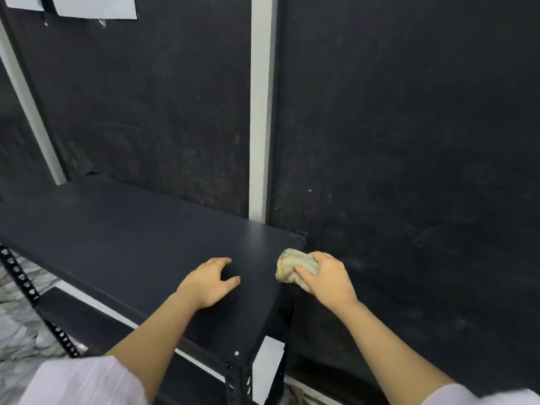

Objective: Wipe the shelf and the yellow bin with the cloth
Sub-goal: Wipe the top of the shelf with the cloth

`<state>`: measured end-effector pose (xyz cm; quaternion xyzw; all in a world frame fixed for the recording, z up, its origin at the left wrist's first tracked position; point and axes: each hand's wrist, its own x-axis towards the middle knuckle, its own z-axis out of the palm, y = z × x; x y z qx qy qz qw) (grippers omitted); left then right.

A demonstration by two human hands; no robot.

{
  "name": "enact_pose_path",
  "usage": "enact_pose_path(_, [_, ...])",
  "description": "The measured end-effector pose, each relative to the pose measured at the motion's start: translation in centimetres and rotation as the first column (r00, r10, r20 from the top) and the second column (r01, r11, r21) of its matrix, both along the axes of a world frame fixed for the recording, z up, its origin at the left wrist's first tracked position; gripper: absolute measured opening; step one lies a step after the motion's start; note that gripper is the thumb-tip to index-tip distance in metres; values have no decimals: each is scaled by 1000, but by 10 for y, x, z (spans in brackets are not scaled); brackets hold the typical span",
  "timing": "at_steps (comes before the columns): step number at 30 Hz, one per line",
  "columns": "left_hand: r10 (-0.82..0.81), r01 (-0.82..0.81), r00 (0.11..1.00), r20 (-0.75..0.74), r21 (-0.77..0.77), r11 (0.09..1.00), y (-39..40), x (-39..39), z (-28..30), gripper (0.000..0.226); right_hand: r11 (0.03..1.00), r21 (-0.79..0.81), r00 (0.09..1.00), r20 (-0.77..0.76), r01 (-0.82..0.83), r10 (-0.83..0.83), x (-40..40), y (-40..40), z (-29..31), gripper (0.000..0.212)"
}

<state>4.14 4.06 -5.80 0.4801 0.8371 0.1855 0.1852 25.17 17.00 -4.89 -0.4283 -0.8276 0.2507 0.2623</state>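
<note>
Right hand [327, 276] clasps the bunched cloth [295, 268] at the shelf's [131, 238] right edge, near its back corner. Left hand [209, 283] rests loosely spread and empty on the shelf top, near the front edge. Yellow bin not in view. Risk: cloth overhangs the edge, so a stroke may slip off the side, missing that corner.

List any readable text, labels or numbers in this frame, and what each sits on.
None readable.
White paper sheets on the dark wall: no print visible.
White tag on the shelf post: blank from this angle.
Cloth in the right hand: dotted band, no lettering.
</note>
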Motion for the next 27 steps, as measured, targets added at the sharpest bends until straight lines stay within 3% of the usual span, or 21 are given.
enact_pose_path(3, [-91, 90, 995, 31, 14, 996, 20, 36, 9, 59, 996, -33, 996, 24, 87, -86, 34, 5, 0, 24])
enact_pose_path(9, [-257, 257, 964, -65, -9, 966, 49, 105, 17, 52, 971, -91, 969, 132, 220, -207, 108, 6, -10, 25])
enact_pose_path(15, [-434, 420, 897, -78, -152, 895, 62, 176, 4, 52, 946, -162, 946, 212, 282, -246, 174, 0, -23, 26])
enact_pose_path(27, [-502, 492, 864, 28, -257, 832, 76, 278, -31, 54, 902, -234, 901, 336, 363, -275, 275, -15, -54, 31])
